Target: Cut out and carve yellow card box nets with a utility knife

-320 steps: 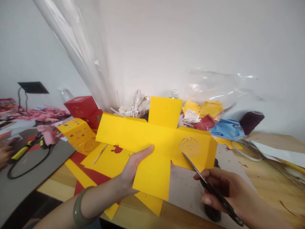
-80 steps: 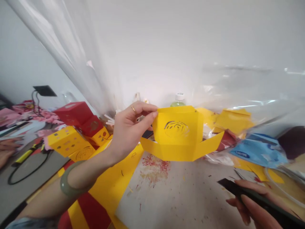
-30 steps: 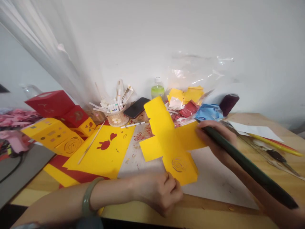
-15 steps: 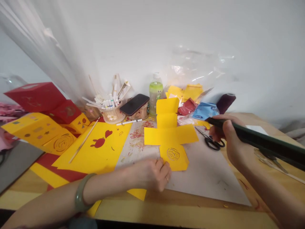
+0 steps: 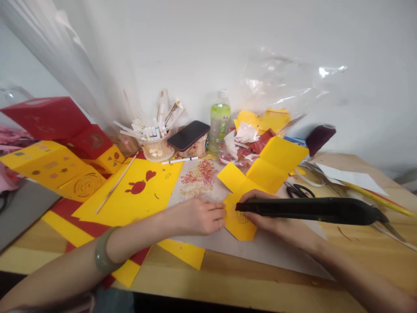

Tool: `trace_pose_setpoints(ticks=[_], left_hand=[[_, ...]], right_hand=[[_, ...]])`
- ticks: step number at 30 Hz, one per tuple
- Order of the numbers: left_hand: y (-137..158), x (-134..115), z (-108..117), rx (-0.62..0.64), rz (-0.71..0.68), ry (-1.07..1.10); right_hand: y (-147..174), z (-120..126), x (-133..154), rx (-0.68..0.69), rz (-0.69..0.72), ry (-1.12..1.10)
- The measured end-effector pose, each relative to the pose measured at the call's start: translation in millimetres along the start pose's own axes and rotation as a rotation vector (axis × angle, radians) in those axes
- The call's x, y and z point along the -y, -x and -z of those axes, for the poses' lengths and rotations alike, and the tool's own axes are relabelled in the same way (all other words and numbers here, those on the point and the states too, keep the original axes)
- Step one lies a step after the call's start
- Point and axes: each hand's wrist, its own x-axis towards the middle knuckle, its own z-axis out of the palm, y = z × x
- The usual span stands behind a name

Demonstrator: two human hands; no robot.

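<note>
A yellow cut-out paper box net (image 5: 276,167) with side flaps lies tilted on the grey board. A spiral pattern (image 5: 241,216) is cut into its near panel. My left hand (image 5: 208,216), with a ring and a green bangle on that arm, has its fingers closed at the net's left edge. My right hand (image 5: 260,213) is closed around a long black tool (image 5: 302,211) whose exact kind I cannot make out. The tool's dark tip is over the spiral panel. Part of the net is hidden beneath the right hand and the tool.
To the left lie yellow sheets (image 5: 114,195) with red cut-outs, a thin stick (image 5: 117,182) and red and yellow boxes (image 5: 94,139). Behind stand a marker basket (image 5: 156,150), a phone (image 5: 189,134) and a bottle (image 5: 220,121). Black scissors (image 5: 299,190) lie at right.
The black tool has swung left and down with my right hand to the spiral panel. The paper net has turned clockwise, its far end now pointing right. My left hand stays at its edge.
</note>
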Motion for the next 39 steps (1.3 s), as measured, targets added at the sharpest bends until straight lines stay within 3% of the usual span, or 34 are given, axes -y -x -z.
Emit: trace_pose_setpoints(ticks=[3,5,10,16,22,27,34,39], left_hand=[[2.0,6.2,-4.2,-0.092,0.019,-0.028],[2.1,4.0,-5.3,-0.086,0.134,-0.019],[-4.2,-8.4,-1.5,0.029,0.360,0.094],[-14.0,-8.0,2.0,0.215,0.550,0.218],[-14.2,1.1,2.6,0.289,0.647,0.454],[-12.8,10.3,4.9,0.314,0.660,0.625],[-9.5,16.0,3.6,0.342,0.675,0.702],[-9.5,14.9,3.7,0.345,0.675,0.701]], right_hand=[[0.9,-5.7,-3.8,-0.005,-0.018,0.001],[2.0,-7.0,-4.1,-0.044,-0.038,0.016],[4.2,-0.5,2.5,-0.209,-0.101,0.094],[2.6,14.7,10.0,-0.311,-0.160,0.065],[-6.2,20.8,12.0,-0.274,-0.176,0.042],[-11.0,7.5,12.1,-0.172,-0.131,0.051],[-9.4,-16.7,-1.5,-0.047,-0.039,0.033],[-9.4,-25.9,-9.1,-0.046,-0.028,0.080]])
